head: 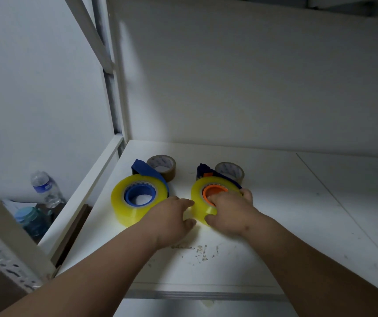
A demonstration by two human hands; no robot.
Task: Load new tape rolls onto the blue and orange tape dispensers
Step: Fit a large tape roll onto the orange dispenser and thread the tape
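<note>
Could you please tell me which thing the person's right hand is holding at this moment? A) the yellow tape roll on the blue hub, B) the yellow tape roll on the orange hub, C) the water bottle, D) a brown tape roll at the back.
B: the right hand curls round the yellow tape roll seated on the orange hub, with fingertips reaching into the hub.

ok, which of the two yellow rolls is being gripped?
The yellow roll on the orange hub, on the right. The right hand grips it, fingers in the hub; the left hand touches its side. The roll on the blue hub lies untouched.
</note>
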